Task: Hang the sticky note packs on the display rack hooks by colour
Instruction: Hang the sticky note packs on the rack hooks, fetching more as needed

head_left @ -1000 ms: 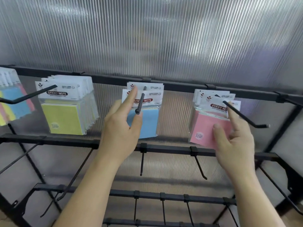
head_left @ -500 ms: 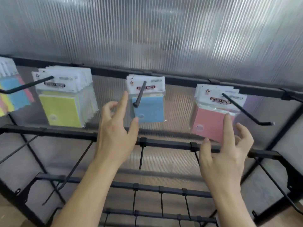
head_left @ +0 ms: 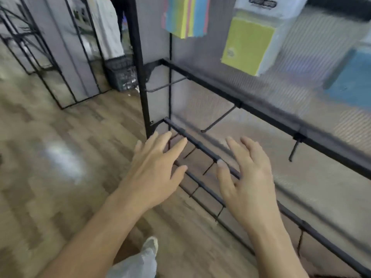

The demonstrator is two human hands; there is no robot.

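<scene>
The view swings down and left now, and pale wooden plank floor (head_left: pixel 50 157) fills the 9 o'clock side where before there was only rack. The black metal display rack (head_left: pixel 267 115) slants from 12 towards 4 o'clock. Its hanging packs are pushed to the top edge: multicolour striped sticky note pack (head_left: pixel 186 17) at 12, yellow sticky note packs (head_left: pixel 249 45) at 1, blue sticky note pack (head_left: pixel 353 81) blurred at 3. Both hands have dropped away from the packs they touched a second ago. The left hand (head_left: pixel 154 173) and right hand (head_left: pixel 251 183) hover low at centre before the bare lower rails, fingers spread, holding nothing. A black plastic crate (head_left: pixel 122 75) sits on the floor at 11.
</scene>
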